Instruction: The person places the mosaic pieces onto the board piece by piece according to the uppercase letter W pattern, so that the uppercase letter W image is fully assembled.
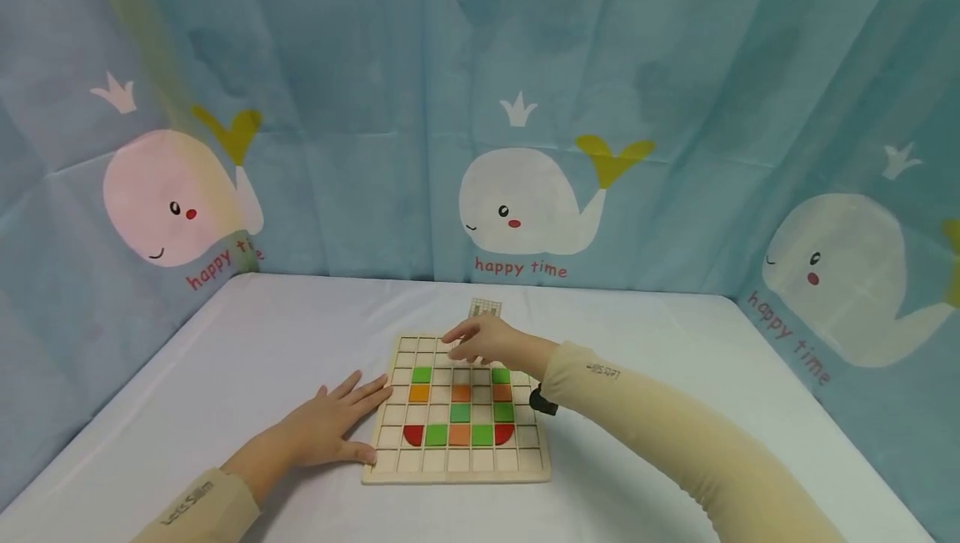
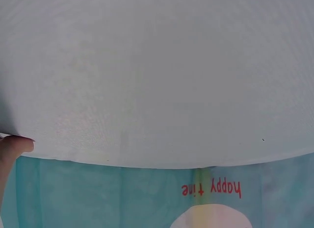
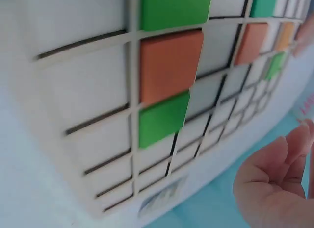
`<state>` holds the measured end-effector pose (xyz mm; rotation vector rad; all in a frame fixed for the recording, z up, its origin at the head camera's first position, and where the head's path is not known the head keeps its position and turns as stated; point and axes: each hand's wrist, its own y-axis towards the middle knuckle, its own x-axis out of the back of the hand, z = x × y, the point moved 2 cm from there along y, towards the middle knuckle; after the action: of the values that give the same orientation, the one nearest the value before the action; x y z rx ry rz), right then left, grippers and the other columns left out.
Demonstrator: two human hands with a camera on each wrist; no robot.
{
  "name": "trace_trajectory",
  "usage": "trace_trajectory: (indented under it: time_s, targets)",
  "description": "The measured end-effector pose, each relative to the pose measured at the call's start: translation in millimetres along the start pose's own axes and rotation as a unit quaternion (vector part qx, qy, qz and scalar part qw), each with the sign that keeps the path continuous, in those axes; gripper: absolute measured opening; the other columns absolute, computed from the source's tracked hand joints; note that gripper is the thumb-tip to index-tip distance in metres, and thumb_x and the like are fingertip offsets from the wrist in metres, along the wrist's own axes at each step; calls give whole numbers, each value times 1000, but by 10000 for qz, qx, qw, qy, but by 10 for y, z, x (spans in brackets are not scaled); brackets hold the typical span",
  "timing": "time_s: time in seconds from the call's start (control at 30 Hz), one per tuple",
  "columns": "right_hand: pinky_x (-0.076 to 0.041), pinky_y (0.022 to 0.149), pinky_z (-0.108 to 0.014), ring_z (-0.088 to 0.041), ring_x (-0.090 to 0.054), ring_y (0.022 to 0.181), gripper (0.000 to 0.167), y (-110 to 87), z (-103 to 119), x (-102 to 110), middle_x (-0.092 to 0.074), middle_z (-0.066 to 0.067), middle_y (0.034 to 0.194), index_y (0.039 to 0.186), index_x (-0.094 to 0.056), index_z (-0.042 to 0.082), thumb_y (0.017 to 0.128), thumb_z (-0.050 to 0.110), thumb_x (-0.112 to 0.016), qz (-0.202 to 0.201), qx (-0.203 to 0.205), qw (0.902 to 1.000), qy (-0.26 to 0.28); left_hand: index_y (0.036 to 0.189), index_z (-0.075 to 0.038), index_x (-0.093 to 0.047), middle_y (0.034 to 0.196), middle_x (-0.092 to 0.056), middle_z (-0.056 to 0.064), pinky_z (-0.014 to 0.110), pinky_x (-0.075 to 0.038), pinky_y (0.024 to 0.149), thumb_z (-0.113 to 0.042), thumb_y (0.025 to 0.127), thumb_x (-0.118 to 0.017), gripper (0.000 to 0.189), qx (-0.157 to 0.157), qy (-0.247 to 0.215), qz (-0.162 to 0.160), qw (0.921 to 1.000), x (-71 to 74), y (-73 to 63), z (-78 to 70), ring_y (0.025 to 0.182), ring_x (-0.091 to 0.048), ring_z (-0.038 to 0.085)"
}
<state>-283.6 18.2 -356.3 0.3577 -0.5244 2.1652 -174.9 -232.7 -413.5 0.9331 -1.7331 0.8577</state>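
A wooden grid board point(image 1: 420, 461) lies on the white table with coloured tiles in some cells. Red quarter-round tiles point(image 1: 413, 435) end a low row of green and orange squares. Higher up are green tiles point(image 1: 421, 375), orange tiles point(image 1: 461, 393) and a teal tile point(image 1: 460, 414). My left hand point(image 1: 330, 426) lies spread at the board's left edge, fingertips touching it. Over the board's far rows hovers my right hand point(image 1: 491, 341), fingers loosely bent. In the right wrist view, nothing shows between the right hand's point(image 3: 274, 184) thumb and fingers.
Just behind the board lies a small card point(image 1: 486, 306) with a printed grid, partly covered by the right hand. A black device point(image 1: 543, 400) sits under the right wrist. Blue curtains point(image 1: 360, 193) with whale prints stand around the table point(image 1: 285, 343).
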Motion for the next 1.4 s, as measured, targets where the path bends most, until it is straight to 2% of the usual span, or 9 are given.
trace_trajectory:
  time_s: [0.23, 0.4, 0.73, 0.93, 1.17, 1.4]
  targets:
    - [-51, 79, -45, -20, -59, 80, 24, -337, -78, 336, -68, -4, 95, 115, -71, 6, 91, 10, -68, -199, 85, 9997, -143, 152, -14, -34, 159, -26, 7, 76, -21, 99, -73, 77, -57, 98, 11, -41, -35, 10000, -2, -17, -11, 142, -17, 46]
    - [-51, 76, -43, -19, -59, 79, 20, -592, -171, 560, -70, -7, 92, 110, -73, 7, 92, 12, -68, -442, 147, 9984, -324, 153, -15, -34, 159, -26, 6, 75, -20, 100, -75, 76, -56, 99, 78, -14, 13, 10000, -7, -24, -5, 143, -17, 45]
    - [-50, 82, -43, -20, -60, 87, 31, -1113, -559, 988, -69, -10, 101, 120, -67, 2, 92, 17, -68, -850, -53, 9951, -506, 152, -14, -34, 159, -25, 7, 77, -20, 98, -73, 77, -58, 98, 25, -22, 46, 10000, -3, -19, 2, 142, -17, 47]
    - [-49, 84, -45, -23, -59, 97, 40, -1465, -813, 1223, -64, -16, 115, 127, -59, -3, 93, 18, -66, -809, -304, 9935, -745, 152, -15, -34, 159, -26, 7, 77, -21, 97, -73, 77, -58, 98, -3, 3, 10, 10000, -2, -8, -5, 142, -18, 47]
    - [-50, 83, -45, -24, -55, 96, 47, -1797, -1154, 1458, -56, -14, 111, 130, -57, -3, 91, 18, -70, -860, -554, 9894, -1028, 152, -14, -35, 158, -27, 8, 78, -23, 96, -72, 78, -59, 98, -28, 24, 7, 10000, -34, -2, 2, 141, -19, 48]
    - [-46, 78, -39, -24, -52, 93, 54, -1989, -1533, 1629, -53, -15, 113, 134, -55, -2, 87, 17, -74, -500, -634, 9904, -1119, 151, -14, -36, 158, -28, 9, 78, -23, 95, -72, 78, -59, 97, -128, 35, -140, 9998, -34, -6, 27, 140, -20, 49]
